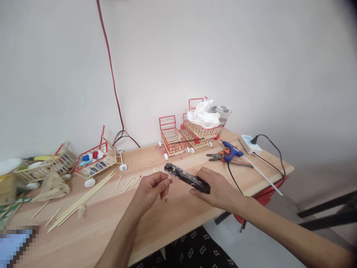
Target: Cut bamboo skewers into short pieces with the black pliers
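In my right hand point(213, 184) is a black plier-like cutter point(192, 178), its worn handles gripped and its head pointing left. My left hand point(153, 186) pinches a few thin wooden sticks point(165, 199) between thumb and fingers. The upper ends of these sticks meet the jaws of the cutter; whether the jaws are fully closed on them is too small to tell. Short cut sticks point(130, 184) lie on the table just left of my left hand, beside a bundle of longer sticks point(80, 201).
Small red-trimmed stick carts point(174, 139) stand at the wall, one topped with white cloth point(203, 114). Another cart point(96, 158) holds bottle caps. At right lie a blue glue gun point(232, 149), orange-handled pliers point(216, 156) and a corded power strip point(250, 144). The table point(178, 223) ends near me.
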`<state>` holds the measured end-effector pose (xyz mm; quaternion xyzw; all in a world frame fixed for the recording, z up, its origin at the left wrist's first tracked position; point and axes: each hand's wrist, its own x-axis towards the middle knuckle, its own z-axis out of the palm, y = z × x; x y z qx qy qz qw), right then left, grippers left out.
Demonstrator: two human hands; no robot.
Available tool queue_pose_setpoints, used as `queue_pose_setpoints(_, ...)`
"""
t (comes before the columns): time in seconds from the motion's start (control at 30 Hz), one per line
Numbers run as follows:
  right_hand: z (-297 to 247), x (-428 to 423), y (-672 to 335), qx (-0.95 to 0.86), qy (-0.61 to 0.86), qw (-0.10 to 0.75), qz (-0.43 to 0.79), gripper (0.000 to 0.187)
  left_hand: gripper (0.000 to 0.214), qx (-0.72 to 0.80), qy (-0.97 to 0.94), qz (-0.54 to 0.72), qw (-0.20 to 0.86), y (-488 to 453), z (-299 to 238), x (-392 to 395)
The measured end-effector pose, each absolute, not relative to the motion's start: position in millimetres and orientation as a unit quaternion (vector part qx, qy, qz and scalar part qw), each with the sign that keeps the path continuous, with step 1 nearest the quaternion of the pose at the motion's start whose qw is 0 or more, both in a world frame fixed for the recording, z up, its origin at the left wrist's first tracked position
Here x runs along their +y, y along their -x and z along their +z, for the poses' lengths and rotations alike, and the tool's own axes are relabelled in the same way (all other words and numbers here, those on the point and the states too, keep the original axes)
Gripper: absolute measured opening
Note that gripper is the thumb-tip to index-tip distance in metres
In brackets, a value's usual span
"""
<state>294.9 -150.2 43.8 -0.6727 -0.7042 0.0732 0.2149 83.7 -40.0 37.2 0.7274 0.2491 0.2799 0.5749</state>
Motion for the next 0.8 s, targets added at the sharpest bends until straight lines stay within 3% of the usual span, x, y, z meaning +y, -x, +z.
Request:
queue_pose_setpoints(0.17,39,-134,-302,-0.709,0.670,0.130,0.178,0.050,0.024,0.294,-0.656,0.235,0.655,-87,35,-33)
queue_pose_setpoints(0.37,39,-116,-306,-0.699,0.662,0.091,0.256,0.043,0.024,0.318,-0.626,0.226,0.675,-91,24,-25)
queue_pose_setpoints(0.8,17,-106,-295,-0.704,0.664,0.156,0.199,0.046,0.028,0.319,-0.598,0.250,0.692,-83,22,-24)
